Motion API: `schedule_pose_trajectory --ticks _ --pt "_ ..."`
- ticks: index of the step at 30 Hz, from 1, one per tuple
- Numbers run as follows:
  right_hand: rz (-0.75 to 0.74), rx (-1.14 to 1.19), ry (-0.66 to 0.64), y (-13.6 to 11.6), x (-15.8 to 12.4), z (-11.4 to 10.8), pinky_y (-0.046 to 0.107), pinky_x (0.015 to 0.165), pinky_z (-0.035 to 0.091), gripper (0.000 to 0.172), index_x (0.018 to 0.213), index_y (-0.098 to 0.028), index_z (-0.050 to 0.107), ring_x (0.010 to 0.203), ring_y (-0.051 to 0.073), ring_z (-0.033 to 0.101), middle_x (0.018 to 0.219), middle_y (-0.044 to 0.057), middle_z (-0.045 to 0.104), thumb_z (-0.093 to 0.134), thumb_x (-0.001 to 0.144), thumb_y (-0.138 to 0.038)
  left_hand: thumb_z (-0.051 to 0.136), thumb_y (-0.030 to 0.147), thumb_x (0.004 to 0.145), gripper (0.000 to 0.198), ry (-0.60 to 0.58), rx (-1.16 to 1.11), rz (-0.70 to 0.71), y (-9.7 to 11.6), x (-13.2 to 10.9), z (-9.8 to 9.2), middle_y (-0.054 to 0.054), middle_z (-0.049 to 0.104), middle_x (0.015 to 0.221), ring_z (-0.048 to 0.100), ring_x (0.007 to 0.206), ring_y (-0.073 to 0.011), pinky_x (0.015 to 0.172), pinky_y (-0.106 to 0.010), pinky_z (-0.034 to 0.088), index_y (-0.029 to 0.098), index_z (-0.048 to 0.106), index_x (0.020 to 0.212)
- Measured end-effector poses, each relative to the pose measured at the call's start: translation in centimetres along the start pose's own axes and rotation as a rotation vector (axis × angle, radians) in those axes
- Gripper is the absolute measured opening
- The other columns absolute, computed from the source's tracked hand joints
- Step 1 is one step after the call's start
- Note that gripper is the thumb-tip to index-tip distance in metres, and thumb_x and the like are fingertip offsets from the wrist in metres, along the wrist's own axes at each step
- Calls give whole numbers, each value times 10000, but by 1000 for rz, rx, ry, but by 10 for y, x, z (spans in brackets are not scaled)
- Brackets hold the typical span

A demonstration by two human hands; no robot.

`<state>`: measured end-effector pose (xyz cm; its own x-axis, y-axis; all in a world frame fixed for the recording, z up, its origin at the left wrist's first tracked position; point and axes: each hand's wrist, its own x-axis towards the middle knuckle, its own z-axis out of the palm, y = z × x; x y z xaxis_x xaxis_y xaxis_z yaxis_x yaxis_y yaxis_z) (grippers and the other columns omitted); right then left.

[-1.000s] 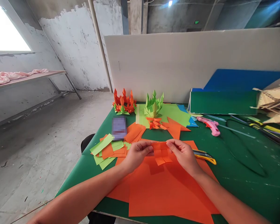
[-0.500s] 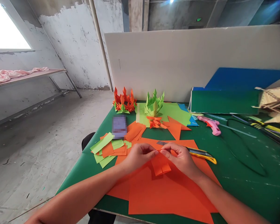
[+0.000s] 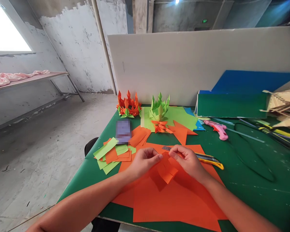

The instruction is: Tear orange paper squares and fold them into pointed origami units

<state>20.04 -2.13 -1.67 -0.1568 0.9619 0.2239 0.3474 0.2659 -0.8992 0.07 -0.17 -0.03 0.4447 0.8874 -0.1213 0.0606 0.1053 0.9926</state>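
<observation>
A small folded piece of orange paper (image 3: 167, 170) hangs tilted between my hands, with creases across its lower part. My left hand (image 3: 146, 162) pinches its upper left edge between thumb and fingers. Closed in a pinch, my right hand (image 3: 186, 161) is at the paper's upper right; the fingertips partly hide the edge there. Under both hands lie large orange sheets (image 3: 174, 206), on which the small piece casts a shadow. A yellow utility knife (image 3: 211, 160) with its blade out rests behind my right hand, partly covered by it.
Loose green and orange paper slips (image 3: 106, 148) lie at left beside a blurred purple item (image 3: 123, 131). Behind stand a red-orange folded-paper piece (image 3: 128, 104) and a green one (image 3: 159, 108). A pink glue gun (image 3: 217, 129) with its cord lies right on the green table (image 3: 251, 199).
My hands have moved slightly apart, the right one shifting a little rightward. The small orange paper has turned, so its lower corner now points down.
</observation>
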Motion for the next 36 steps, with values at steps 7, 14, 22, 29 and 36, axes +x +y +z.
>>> schedule_pose_trajectory --ticks 7,14,22,29,36 --pt "50 128 153 8 4 -5 269 714 430 338 750 -227 491 724 157 484 716 -16 473 480 952 -496 702 581 736 455 119 -65 110 -5 7 0 62 434 597 339 537 -70 511 -225 253 173 508 682" --pt "142 376 -89 -4 -5 7 285 800 469 340 943 -259 417 848 153 556 921 0 580 596 881 -541 775 427 723 369 163 -155 143 -9 9 0 38 558 719 513 635 -88 602 -223 403 189 525 855" --pt "216 501 -98 -7 -8 13 267 806 469 260 957 -273 455 811 127 568 903 -33 517 585 904 -492 700 261 783 208 158 -14 256 -20 10 -1 -48 631 1002 597 811 -139 693 -258 493 199 637 972" --pt "224 398 16 -1 -2 13 257 770 479 307 1039 -264 575 865 160 564 904 0 598 677 833 -467 685 203 774 182 161 50 272 -20 8 0 -58 650 1017 607 921 -176 725 -258 500 201 655 954" --pt "220 316 48 0 -3 14 268 725 471 302 889 -205 644 802 166 560 844 14 606 672 820 -497 683 294 807 136 117 21 238 -15 6 3 -52 665 892 618 809 -157 681 -258 491 173 633 844"
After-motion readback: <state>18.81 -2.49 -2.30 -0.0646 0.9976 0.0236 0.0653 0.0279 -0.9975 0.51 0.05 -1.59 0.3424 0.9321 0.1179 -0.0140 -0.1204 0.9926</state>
